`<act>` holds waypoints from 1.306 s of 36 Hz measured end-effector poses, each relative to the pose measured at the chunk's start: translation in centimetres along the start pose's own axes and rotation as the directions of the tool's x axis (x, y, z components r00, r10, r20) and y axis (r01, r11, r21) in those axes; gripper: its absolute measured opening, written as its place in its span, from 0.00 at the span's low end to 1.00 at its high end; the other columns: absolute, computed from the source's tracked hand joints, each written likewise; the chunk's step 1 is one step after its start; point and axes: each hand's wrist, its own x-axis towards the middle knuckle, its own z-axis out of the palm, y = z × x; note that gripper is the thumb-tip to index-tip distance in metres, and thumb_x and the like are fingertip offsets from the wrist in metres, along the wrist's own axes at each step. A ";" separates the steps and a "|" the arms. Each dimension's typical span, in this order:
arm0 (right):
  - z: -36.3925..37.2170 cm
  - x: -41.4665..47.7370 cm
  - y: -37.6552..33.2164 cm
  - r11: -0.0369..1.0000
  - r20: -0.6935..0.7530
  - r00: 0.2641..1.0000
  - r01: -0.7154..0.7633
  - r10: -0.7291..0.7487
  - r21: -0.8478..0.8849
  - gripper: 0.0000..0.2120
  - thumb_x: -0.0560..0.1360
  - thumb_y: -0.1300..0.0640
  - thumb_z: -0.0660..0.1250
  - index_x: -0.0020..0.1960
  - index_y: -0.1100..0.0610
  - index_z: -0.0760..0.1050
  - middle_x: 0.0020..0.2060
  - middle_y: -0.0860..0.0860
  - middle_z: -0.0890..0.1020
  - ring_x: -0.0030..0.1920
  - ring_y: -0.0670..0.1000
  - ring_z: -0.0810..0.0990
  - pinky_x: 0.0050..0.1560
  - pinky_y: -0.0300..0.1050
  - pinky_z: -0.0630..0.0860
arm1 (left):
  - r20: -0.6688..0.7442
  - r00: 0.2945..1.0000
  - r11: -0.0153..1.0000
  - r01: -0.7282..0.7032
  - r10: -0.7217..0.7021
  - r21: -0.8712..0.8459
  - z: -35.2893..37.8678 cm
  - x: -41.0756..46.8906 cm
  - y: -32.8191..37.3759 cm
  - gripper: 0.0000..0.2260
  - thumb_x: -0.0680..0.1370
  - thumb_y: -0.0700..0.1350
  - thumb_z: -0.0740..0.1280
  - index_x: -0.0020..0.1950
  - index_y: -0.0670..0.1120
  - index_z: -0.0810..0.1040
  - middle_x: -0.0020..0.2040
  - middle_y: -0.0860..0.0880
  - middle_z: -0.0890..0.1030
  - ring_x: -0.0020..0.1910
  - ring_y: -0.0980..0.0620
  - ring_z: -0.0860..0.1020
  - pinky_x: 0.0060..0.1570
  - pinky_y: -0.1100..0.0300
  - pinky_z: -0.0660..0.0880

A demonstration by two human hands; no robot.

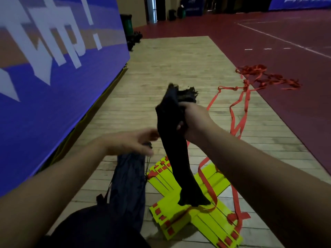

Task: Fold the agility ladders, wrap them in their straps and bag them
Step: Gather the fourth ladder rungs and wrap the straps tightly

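Note:
My right hand [194,120] grips a dark drawstring bag [172,145] near its gathered mouth, and the bag hangs limp above the floor. My left hand [132,143] holds the top of a second dark blue bag [128,185] that droops toward my lap. Beneath them lie two stacks of yellow ladder rungs [204,221] with red strap tabs, crossed over each other on the wooden floor. Red straps [239,119] trail from the stacks to the right.
A blue banner wall [53,77] runs along my left. A tangled pile of red straps [265,76] lies at the edge of the red court floor [286,33]. Dark equipment [133,38] stands at the far end of the wooden strip.

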 end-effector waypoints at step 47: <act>-25.4 9.7 32.6 0.639 -0.667 0.639 -0.704 0.382 -0.308 0.12 0.79 0.59 0.67 0.39 0.61 0.69 0.35 0.57 0.70 0.39 0.57 0.73 0.41 0.51 0.70 | -0.239 0.804 0.670 0.588 -0.544 0.452 12.7 18.1 -34.1 0.34 0.78 0.58 0.69 0.75 0.41 0.61 0.72 0.41 0.64 0.70 0.39 0.64 0.64 0.49 0.68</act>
